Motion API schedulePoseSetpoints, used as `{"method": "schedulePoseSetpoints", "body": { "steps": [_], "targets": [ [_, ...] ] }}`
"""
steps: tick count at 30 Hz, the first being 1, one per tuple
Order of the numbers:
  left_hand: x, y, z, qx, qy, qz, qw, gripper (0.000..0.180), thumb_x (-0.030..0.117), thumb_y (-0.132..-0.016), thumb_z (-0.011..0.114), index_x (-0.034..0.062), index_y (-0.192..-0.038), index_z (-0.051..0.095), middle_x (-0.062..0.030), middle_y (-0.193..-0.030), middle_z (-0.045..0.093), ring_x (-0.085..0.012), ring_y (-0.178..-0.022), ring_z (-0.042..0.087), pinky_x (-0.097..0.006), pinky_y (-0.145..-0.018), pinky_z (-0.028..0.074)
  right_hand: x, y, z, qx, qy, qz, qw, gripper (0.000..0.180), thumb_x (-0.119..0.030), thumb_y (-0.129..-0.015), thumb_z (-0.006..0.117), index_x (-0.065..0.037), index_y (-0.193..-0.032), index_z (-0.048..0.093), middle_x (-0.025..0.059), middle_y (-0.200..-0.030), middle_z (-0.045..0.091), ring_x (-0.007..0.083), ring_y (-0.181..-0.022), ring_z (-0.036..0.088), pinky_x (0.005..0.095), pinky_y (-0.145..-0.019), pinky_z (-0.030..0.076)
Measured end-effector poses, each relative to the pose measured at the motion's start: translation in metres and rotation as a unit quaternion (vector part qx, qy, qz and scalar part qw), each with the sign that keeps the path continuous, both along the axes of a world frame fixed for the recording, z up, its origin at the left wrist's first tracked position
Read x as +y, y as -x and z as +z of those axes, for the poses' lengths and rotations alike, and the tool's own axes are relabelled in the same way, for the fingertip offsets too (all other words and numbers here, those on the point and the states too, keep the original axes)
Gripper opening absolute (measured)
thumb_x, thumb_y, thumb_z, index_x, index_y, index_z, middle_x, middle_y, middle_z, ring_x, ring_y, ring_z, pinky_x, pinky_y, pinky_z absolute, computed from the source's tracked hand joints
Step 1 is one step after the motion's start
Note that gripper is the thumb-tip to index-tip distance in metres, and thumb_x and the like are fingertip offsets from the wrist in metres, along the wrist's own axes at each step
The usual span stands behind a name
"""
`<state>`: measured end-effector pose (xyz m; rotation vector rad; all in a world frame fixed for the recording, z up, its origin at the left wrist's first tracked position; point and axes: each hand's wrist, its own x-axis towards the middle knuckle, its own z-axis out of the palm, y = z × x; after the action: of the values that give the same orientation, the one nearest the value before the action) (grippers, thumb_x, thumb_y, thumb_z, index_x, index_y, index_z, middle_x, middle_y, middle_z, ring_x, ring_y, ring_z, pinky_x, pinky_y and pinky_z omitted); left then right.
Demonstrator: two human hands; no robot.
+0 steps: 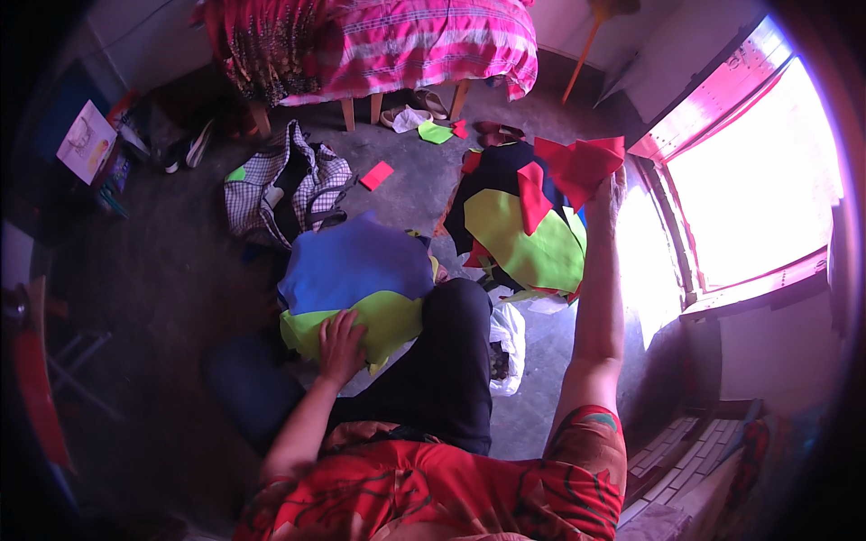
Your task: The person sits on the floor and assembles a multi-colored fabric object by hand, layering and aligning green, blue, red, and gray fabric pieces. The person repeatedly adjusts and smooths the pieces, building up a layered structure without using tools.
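My left hand (341,347) lies with its fingers spread on a yellow-green cloth piece (392,320), beside my bent knee. A large blue cloth piece (361,261) adjoins it on the far side. My right arm reaches far out to the right, where my right hand (610,191) is closed on a red cloth piece (577,167) with angular edges. Below that piece sits a pile of cut cloth, with a yellow-green piece (523,239), a narrow red scrap (533,198) and black cloth (492,176). The fingertips of my right hand are partly hidden.
A checked bag (257,194) lies open at the left, with a red scrap (377,176) near it. A white plastic bag (509,347) stands right of my knee. Beyond are a bed (415,45), several shoes (198,144) and a green scrap (435,132). A bright window (758,180) is at the right.
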<state>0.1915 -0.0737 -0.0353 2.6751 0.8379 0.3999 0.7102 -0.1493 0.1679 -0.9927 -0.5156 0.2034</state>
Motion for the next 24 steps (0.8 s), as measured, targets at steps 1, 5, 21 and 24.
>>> {"method": "schedulePoseSetpoints", "body": {
  "steps": [1, 5, 21, 24],
  "targets": [
    [-0.002, 0.005, 0.0, 0.001, 0.002, -0.002, 1.0, 0.05, 0.013, -0.064, 0.072, 0.0137, -0.11, 0.055, -0.0085, -0.136, 0.041, -0.0269, -0.133, 0.032, -0.05, -0.108, 0.021, -0.002, 0.01, 0.003, 0.016, -0.005, 0.012, 1.0, 0.019, -0.016, -0.096, 0.049, -0.006, -0.113, 0.052, 0.01, -0.101, 0.063, 0.0227, -0.091, 0.065, 0.0371, -0.076, 0.058],
    [-0.008, 0.026, 0.001, 0.009, 0.013, -0.004, 1.0, 0.051, 0.012, -0.063, 0.072, 0.0138, -0.111, 0.054, -0.0086, -0.136, 0.041, -0.0266, -0.133, 0.032, -0.05, -0.109, 0.021, -0.004, 0.087, 0.024, 0.093, -0.045, 0.104, 0.989, 0.024, -0.016, -0.094, 0.053, -0.004, -0.115, 0.052, 0.0109, -0.103, 0.062, 0.0253, -0.092, 0.065, 0.0409, -0.077, 0.057],
    [-0.017, 0.073, 0.019, -0.287, 0.298, 0.083, 0.907, 0.035, 0.02, -0.084, 0.061, 0.0043, -0.115, 0.055, -0.0102, -0.122, 0.056, -0.0237, -0.117, 0.051, -0.038, -0.101, 0.035, 0.01, 0.395, -0.11, 0.31, 0.102, 0.48, 0.814, 0.027, -0.02, -0.089, 0.063, -0.004, -0.11, 0.057, 0.0072, -0.098, 0.065, 0.0175, -0.083, 0.066, 0.0311, -0.073, 0.056],
    [-0.01, 0.072, 0.054, -0.404, 0.488, 0.043, 0.773, 0.038, 0.034, -0.093, 0.053, 0.0041, -0.116, 0.056, -0.0048, -0.114, 0.06, -0.0156, -0.11, 0.052, -0.031, -0.097, 0.037, 0.013, 0.414, -0.12, 0.294, 0.133, 0.54, 0.777, 0.021, -0.014, -0.09, 0.059, -0.005, -0.109, 0.057, 0.0063, -0.097, 0.065, 0.015, -0.081, 0.065, 0.029, -0.073, 0.055]
  ]
}}
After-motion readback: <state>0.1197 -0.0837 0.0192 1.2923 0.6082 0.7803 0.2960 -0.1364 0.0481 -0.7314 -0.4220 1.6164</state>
